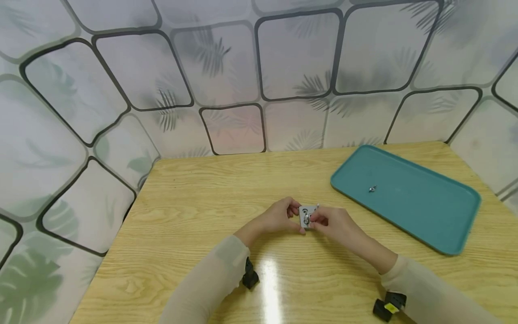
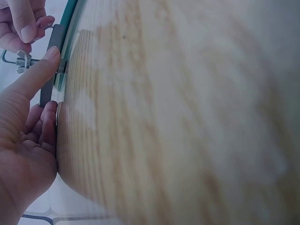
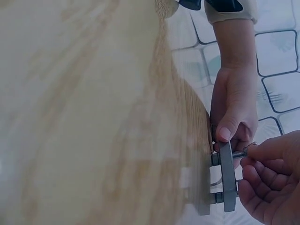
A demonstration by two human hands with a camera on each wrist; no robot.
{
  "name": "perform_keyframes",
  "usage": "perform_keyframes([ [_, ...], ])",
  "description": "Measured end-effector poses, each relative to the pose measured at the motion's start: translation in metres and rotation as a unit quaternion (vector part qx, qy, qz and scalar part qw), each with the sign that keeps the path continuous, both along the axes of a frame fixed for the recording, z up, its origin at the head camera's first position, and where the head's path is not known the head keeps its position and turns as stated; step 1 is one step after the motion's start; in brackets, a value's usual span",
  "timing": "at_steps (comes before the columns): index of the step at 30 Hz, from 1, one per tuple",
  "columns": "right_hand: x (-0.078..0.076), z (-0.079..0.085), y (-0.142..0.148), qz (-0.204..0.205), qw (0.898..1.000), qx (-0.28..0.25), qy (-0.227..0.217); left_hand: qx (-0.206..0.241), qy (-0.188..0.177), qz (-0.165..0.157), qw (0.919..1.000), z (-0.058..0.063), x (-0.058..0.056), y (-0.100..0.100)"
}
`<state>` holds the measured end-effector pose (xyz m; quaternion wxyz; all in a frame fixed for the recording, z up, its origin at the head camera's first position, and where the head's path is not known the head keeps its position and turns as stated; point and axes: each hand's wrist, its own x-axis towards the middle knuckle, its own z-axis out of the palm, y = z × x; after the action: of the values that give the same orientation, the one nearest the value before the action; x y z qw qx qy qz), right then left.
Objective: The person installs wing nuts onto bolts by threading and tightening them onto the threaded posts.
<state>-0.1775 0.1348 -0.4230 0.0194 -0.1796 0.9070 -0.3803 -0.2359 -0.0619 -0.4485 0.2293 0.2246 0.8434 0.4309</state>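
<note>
A small grey metal plate [image 1: 302, 220] with round holes and bolts stands on the wooden table between both hands. My left hand [image 1: 279, 216] holds its left side, thumb and fingers at the edges; in the left wrist view the thumb lies along the plate [image 2: 46, 91]. A silver wing nut [image 2: 23, 62] on a threaded bolt juts from the plate's face. My right hand [image 1: 333, 222] is at the plate's right side, its fingertips pinching a wing nut at the end of a bolt [image 3: 240, 153], mostly hidden by the fingers. Bolt ends [image 3: 215, 159] show under the plate.
A teal tray [image 1: 421, 211] lies at the right of the table [image 1: 210, 189], with small silver hardware [image 1: 372, 188] on it. A patterned curtain [image 1: 226, 67] hangs behind and at the sides. Both wrists carry black camera mounts [image 1: 250, 274].
</note>
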Motion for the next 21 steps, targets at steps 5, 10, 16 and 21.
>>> perform_keyframes([
  [5, -0.004, 0.000, 0.000, -0.018, 1.000, 0.010, -0.010, 0.006, -0.002, -0.001, 1.0000, -0.001, 0.000, 0.000],
  [10, -0.007, 0.001, -0.002, -0.032, 0.999, 0.015, -0.021, 0.009, -0.005, -0.003, 0.9999, -0.001, 0.000, -0.001],
  [16, -0.011, 0.000, -0.005, -0.024, 1.000, 0.009, -0.012, 0.011, -0.004, -0.003, 0.9999, -0.001, 0.000, -0.001],
  [21, -0.011, 0.000, -0.004, -0.025, 1.000, 0.014, -0.012, 0.009, -0.003, -0.003, 0.9999, -0.001, -0.001, -0.001],
])
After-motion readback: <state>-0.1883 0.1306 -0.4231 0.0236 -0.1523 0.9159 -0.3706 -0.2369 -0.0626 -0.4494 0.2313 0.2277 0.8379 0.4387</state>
